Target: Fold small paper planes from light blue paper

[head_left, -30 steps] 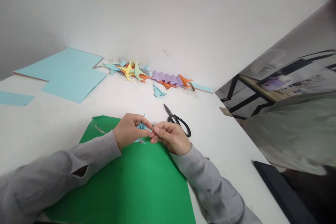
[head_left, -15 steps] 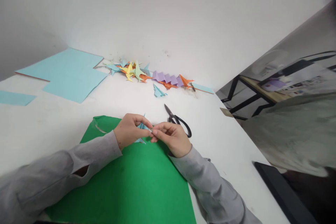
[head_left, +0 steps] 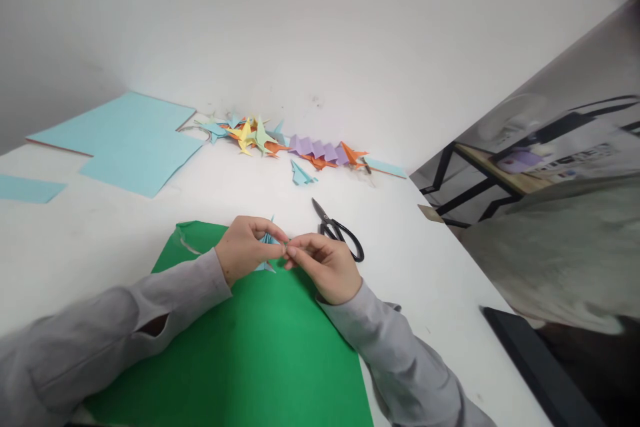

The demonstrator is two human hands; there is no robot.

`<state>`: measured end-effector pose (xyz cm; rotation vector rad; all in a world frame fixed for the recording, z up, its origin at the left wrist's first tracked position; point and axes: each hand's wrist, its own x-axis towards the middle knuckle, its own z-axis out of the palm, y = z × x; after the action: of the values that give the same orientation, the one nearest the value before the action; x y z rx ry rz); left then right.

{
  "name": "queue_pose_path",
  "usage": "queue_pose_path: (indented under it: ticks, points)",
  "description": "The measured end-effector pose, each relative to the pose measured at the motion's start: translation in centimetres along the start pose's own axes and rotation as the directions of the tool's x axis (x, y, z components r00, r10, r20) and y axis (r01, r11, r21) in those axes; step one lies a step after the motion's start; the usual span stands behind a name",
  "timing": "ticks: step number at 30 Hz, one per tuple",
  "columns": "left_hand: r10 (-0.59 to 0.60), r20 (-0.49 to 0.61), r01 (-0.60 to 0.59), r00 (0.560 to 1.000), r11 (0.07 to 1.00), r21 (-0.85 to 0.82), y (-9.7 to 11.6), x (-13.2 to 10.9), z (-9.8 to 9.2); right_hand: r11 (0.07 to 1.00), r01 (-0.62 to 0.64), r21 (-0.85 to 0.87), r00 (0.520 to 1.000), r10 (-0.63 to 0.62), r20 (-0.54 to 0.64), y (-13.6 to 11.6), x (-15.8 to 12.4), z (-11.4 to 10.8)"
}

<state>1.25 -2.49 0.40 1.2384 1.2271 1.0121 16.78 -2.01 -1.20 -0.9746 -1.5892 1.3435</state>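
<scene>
Over a green sheet, a light-blue folded paper figure with fine pleats and pointed tips shows partly behind my fingers. My left hand pinches it between thumb and fingers. My right hand is closed too, thumb and fingertips pressed on the figure's narrow end, touching my left fingertips. How that end is folded is hidden. Just beyond my right hand lie black-handled scissors, their blades pointing away from me.
Along the wall rests a pile of colourful folded paper figures, beside purple pleated paper. A small blue folded piece lies nearer. Blue sheets cover the far left. A dark flat object sits at the right edge.
My right hand has shifted slightly left, its fingertips closer against the left ones. The pinch on the folded paper figure stays. The view has barely shifted.
</scene>
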Motion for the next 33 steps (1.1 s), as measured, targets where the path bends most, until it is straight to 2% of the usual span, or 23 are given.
queue_pose_path:
  ticks: [10, 18, 21, 27, 33]
  points:
    - [-0.049, 0.008, 0.049, 0.999, 0.997, -0.055, 0.35, 0.01, -0.02, 0.996, 0.002, 0.089, 1.000, -0.003, 0.010, -0.18, 0.04, -0.14]
    - [-0.084, 0.032, 0.086, 0.996, 0.995, -0.052, 0.10, 0.07, -0.11, 0.999, -0.027, 0.044, 0.998, 0.029, -0.058, -0.46, 0.14, -0.15]
    - [-0.058, 0.027, 0.060, 0.998, 0.992, -0.113, 0.12, 0.04, -0.09, 0.999, -0.028, 0.018, 0.994, 0.030, -0.103, -0.63, 0.13, -0.06]
    - [0.045, 0.013, -0.041, 0.999, 0.982, -0.186, -0.01, 0.02, -0.06, 0.999, -0.022, -0.040, 0.996, 0.018, -0.092, -0.78, 0.01, 0.10]
    - [0.061, 0.043, -0.046, 0.997, 0.957, -0.287, -0.05, 0.01, 0.21, 0.998, -0.001, -0.069, 0.996, -0.005, -0.085, -0.92, -0.04, 0.09]
